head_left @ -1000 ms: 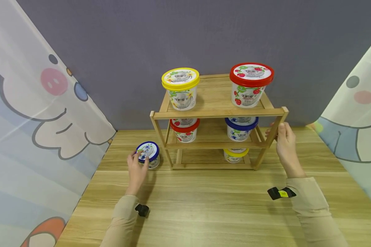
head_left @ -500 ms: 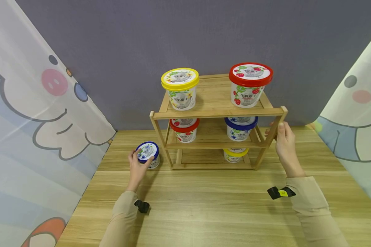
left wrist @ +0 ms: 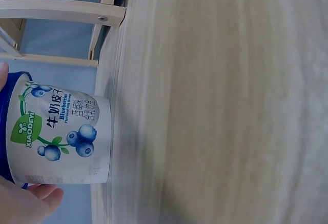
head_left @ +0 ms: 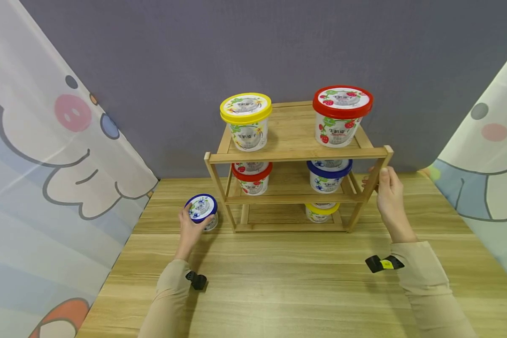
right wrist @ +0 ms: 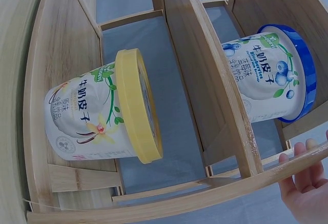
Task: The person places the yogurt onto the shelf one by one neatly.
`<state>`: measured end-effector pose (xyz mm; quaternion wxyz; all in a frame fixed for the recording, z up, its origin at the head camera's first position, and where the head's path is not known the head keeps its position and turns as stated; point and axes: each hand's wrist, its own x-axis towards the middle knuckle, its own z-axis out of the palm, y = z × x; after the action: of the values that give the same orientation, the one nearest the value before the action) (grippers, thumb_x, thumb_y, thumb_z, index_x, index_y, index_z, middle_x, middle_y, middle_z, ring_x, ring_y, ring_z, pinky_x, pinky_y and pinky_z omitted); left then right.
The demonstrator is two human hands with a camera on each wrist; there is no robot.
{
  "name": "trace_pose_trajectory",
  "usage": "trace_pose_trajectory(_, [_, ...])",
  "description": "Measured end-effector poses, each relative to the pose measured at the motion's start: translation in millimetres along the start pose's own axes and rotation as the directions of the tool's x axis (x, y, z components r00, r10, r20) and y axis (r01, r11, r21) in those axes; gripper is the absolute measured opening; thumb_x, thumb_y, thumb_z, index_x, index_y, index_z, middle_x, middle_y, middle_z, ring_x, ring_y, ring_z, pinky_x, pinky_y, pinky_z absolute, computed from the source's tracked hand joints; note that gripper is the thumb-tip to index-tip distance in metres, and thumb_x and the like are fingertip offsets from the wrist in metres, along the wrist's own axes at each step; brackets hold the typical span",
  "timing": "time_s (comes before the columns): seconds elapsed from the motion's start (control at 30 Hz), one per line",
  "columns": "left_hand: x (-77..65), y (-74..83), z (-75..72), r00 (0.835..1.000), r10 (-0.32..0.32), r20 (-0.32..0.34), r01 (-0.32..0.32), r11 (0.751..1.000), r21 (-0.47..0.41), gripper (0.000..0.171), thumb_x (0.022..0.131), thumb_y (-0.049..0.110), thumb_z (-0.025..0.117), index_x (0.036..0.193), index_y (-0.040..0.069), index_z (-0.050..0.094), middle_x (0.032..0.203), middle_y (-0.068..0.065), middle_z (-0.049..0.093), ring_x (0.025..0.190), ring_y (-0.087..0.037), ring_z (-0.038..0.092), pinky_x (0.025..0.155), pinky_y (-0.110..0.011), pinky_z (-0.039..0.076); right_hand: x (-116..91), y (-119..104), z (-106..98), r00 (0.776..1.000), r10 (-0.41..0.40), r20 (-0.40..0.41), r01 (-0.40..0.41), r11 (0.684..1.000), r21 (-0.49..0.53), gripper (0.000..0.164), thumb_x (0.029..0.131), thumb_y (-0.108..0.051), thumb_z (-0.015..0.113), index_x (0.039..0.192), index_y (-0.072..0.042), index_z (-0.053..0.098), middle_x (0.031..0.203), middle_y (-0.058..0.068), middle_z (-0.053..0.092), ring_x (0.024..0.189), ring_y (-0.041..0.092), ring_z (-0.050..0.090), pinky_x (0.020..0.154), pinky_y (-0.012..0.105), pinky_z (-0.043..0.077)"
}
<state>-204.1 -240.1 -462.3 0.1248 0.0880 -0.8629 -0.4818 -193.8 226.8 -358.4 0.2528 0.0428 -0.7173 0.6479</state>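
Note:
A blue-lidded blueberry tub [head_left: 202, 205] stands upright on the table, just left of the wooden shelf [head_left: 291, 154]. My left hand [head_left: 190, 231] grips it around the lid, thumb on the right side and fingers on the left. In the left wrist view the tub's blueberry label [left wrist: 64, 137] faces the camera, and its base appears to be on the tabletop. At the shelf's right side, my right hand [head_left: 390, 195] holds the front upright, with its fingers behind the wood; the right wrist view shows these fingers [right wrist: 307, 178] curled at the frame.
On the shelf's top stand a yellow-lidded tub [head_left: 248, 122] and a red-lidded tub [head_left: 342, 117]. The middle level bears a red-lidded tub [head_left: 252, 180] and a blue-lidded tub [head_left: 327, 180]. A yellow-lidded tub [head_left: 319, 213] sits on the bottom level, right side.
My left hand's fingers have drawn from over the lid to its sides and closed around it. The tub stays in place. The right hand keeps its hold on the shelf.

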Motion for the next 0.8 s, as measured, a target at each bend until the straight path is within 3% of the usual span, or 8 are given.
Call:
trace_pose_trajectory(0.13, [0.9, -0.7, 2.2, 1.000, 0.005, -0.022, -0.005, 1.000, -0.001, 0.089, 0.071, 0.030, 0.074, 0.135, 0.002, 0.020, 0.129, -0.026, 0.019, 0.117, -0.042, 0.029, 0.096, -0.053, 0.026, -0.1, -0.3, 0.2, 1.000, -0.005, -0.003, 0.005, 1.000, -0.007, 0.034, 0.096, -0.029, 0.028, 0.099, -0.006, 0.053, 0.088, 0.001, 0.054, 0.076, 0.004, 0.057, 0.072, 0.014, 0.043])
trace_pose_trajectory(0.33, [2.4, -1.2, 4.7, 0.998, 0.014, -0.063, -0.015, 1.000, -0.012, 0.089, 0.068, 0.028, 0.076, 0.134, 0.003, 0.022, 0.124, -0.024, 0.023, 0.113, -0.039, 0.032, 0.095, -0.052, 0.027, 0.3, -1.1, 0.9, 1.000, 0.000, -0.007, 0.000, 1.000, -0.006, 0.031, 0.096, -0.029, 0.029, 0.098, -0.012, 0.054, 0.089, -0.002, 0.054, 0.076, 0.004, 0.057, 0.072, 0.014, 0.042])
trace_pose_trajectory(0.6, [-0.3, 0.7, 5.4, 0.994, 0.025, -0.111, -0.029, 0.999, -0.037, 0.087, 0.066, 0.027, 0.077, 0.133, 0.003, 0.026, 0.122, -0.024, 0.027, 0.111, -0.038, 0.034, 0.093, -0.052, 0.029, 0.1, -1.5, 0.7, 1.000, 0.002, 0.009, -0.002, 1.000, -0.020, 0.035, 0.096, -0.030, 0.028, 0.101, -0.005, 0.053, 0.090, -0.002, 0.053, 0.077, 0.004, 0.057, 0.073, 0.013, 0.042])
trace_pose_trajectory(0.8, [-3.4, 3.4, 2.0, 0.988, 0.056, -0.144, -0.063, 0.997, -0.043, 0.087, 0.065, 0.025, 0.079, 0.132, 0.002, 0.027, 0.122, -0.025, 0.027, 0.111, -0.037, 0.034, 0.093, -0.050, 0.029, -0.3, -1.5, 0.0, 1.000, -0.008, 0.008, 0.008, 0.999, -0.031, 0.033, 0.096, -0.029, 0.027, 0.098, -0.009, 0.053, 0.086, 0.001, 0.054, 0.076, 0.005, 0.057, 0.072, 0.014, 0.042])
